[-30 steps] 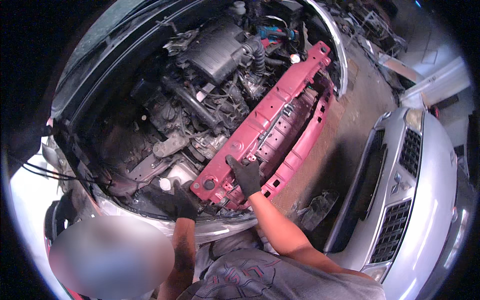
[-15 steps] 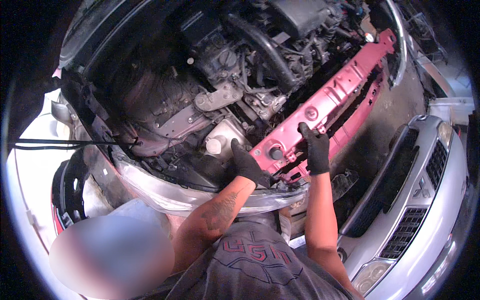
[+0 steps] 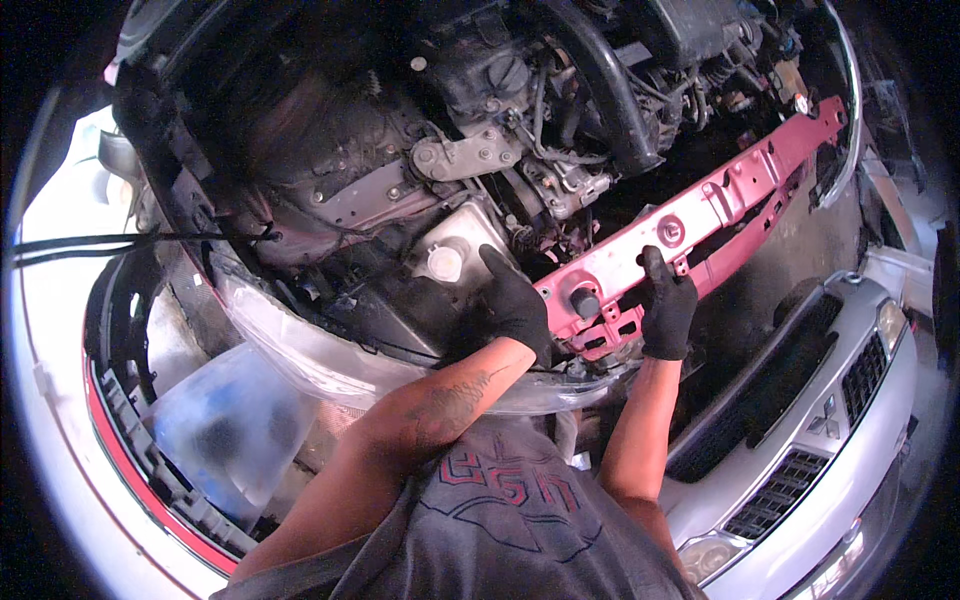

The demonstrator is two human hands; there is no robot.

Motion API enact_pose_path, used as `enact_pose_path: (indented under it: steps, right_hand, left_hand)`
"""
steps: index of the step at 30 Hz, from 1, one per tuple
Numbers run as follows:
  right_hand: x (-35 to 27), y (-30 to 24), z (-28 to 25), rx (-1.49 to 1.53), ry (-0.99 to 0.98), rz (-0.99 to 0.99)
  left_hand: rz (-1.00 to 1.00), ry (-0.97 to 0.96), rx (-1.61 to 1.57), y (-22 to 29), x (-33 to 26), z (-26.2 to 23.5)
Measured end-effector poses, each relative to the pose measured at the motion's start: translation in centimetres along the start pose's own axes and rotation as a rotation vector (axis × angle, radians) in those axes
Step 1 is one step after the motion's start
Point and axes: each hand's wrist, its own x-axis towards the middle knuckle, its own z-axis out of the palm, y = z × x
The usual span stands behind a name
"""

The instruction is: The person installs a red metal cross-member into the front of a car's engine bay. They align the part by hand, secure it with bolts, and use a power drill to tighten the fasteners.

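Where the view begins, near 9 o'clock as counted from its centre, a curved white panel (image 3: pixel 60 390) shows, with two thin dark cables (image 3: pixel 150 239) running toward a car's open engine bay (image 3: pixel 300 130). Toward 8 o'clock, a clear headlamp (image 3: pixel 325 382) curves along the front edge. Just off centre, toward 11 o'clock, sits a pale reservoir (image 3: pixel 462 238) with a round white cap. Close to the centre, the left hand (image 3: pixel 515 312), in a black glove, bends over the near end of a red bar (image 3: pixel 700 213), its thumb up beside the reservoir; its other fingers are hidden, so whether they grasp anything cannot be told. The bar slants from near the centre up to 2 o'clock, across the bay's front. Toward 1 o'clock, a thick black tube (image 3: pixel 610 90) runs among engine parts. At 3 o'clock, the right hand (image 3: pixel 672 308), also black-gloved, lies against the bar's lower edge, one digit on its face; how firmly it grasps cannot be told. At 4 o'clock, a silver bumper (image 3: pixel 850 460) with dark mesh grilles lies apart from the bar.
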Motion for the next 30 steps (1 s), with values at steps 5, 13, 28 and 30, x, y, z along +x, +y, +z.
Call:
enact_pose_path:
  steps: [5, 13, 28, 30]
  right_hand:
    - [-0.7, -0.6, 0.8, -0.010, 0.054, 0.086]
    - [0.3, 0.9, 0.0, -0.032, 0.045, 0.019]
    - [-1.3, 0.4, -6.1, -0.701, -0.107, -0.522]
    - [-3.1, -2.3, -2.7, -0.728, -0.145, -0.780]
  left_hand:
    - [-0.133, -0.065, 0.115, 0.3, 0.0, 0.0]
    - [-0.175, -0.117, 0.115, 3.6, -2.4, -1.4]
    - [-0.252, -0.120, -0.237, 1.3, -0.7, 1.1]
    - [-0.227, -0.057, -0.217, 1.3, -0.6, 1.4]
